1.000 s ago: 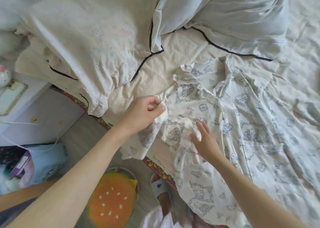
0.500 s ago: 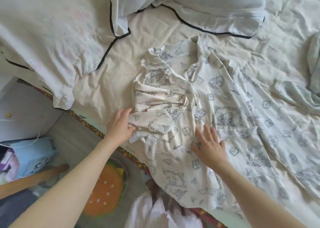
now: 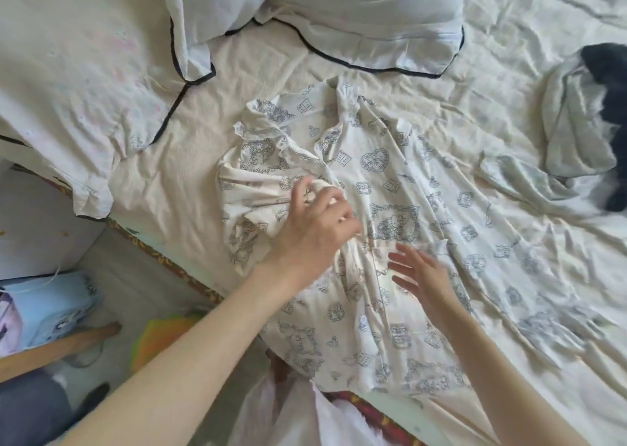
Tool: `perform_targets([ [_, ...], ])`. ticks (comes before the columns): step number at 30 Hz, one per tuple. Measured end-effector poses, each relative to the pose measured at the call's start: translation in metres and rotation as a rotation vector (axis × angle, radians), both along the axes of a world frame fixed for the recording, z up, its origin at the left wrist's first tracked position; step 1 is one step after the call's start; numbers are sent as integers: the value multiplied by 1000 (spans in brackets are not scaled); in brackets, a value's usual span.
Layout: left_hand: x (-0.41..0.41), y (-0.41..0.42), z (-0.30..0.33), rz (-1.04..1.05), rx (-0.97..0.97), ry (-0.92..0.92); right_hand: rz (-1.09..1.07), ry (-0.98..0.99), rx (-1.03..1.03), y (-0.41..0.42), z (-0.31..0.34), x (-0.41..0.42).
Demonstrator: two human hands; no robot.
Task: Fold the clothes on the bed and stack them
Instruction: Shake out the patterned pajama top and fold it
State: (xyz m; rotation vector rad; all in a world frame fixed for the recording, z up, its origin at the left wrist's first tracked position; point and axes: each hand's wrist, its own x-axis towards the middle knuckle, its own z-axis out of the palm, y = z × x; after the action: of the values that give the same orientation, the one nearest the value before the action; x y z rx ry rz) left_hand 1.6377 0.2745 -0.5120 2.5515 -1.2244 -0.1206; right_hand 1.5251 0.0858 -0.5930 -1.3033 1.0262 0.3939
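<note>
While the printed pajama shirt lies rumpled on the bed, I see my left grip pinching its folded sleeve, right grip spread wide above it.

Left hand reaches forward with fingers curled and bunched, forearm stretched out; right hand hovers beside it, fingers straight and spread

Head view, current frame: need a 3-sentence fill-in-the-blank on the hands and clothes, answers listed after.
1. The left hand bunches the fabric of the printed ____ spread on the bed.
2. The right hand has its fingers spread and holds ____.
3. The pillows near the garment's collar have ____ piping along their edges.

Missing words: pajama shirt; nothing; black
</note>
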Motion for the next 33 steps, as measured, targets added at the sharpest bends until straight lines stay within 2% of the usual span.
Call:
perform_targets([
  [2, -23, -43, 1, -186, 61, 67, -154, 5, 78, -24, 4, -17],
  [4, -47, -70, -10, -289, 147, 219, -226, 23, 121, -44, 3, -35],
  [6, -64, -77, -26, -251, 189, 336, -204, 72, 92, -59, 0, -48],
  [9, -72, -56, -54, 3, 252, 424, -61, 108, -14, -68, -7, -48],
  [11, -71, -33, -72, 143, 349, 426, 62, 89, -114, -63, -11, -36],
  [16, -65, 0, -101, 261, 452, 462, 559, 46, -742, -45, -34, 3],
  [18, -63, 2, -110, 264, 475, 470, 584, 79, -728, -46, -44, 19],
  [20, -62, 0, -115, 278, 491, 463, 496, 124, -566, -52, -49, 31],
  [22, -64, -6, -119, 312, 507, 404, 489, 207, -504, -56, -46, 33],
  [24, -65, -13, -120, 349, 504, 319, 597, 236, -603, -55, -36, 26],
  [26, -63, -20, -121, 365, 495, 260, 696, 139, -797, -50, -27, 15],
  [28, -59, -26, -123, 328, 511, 223, 615, 5, -882, -49, -19, 2],
  [30, -55, -32, -124, 274, 507, 211, 378, -70, -790, -53, -10, -8],
  [33, -60, -35, -116, 213, 411, 210, 82, -34, -669, -58, -3, -30],
])
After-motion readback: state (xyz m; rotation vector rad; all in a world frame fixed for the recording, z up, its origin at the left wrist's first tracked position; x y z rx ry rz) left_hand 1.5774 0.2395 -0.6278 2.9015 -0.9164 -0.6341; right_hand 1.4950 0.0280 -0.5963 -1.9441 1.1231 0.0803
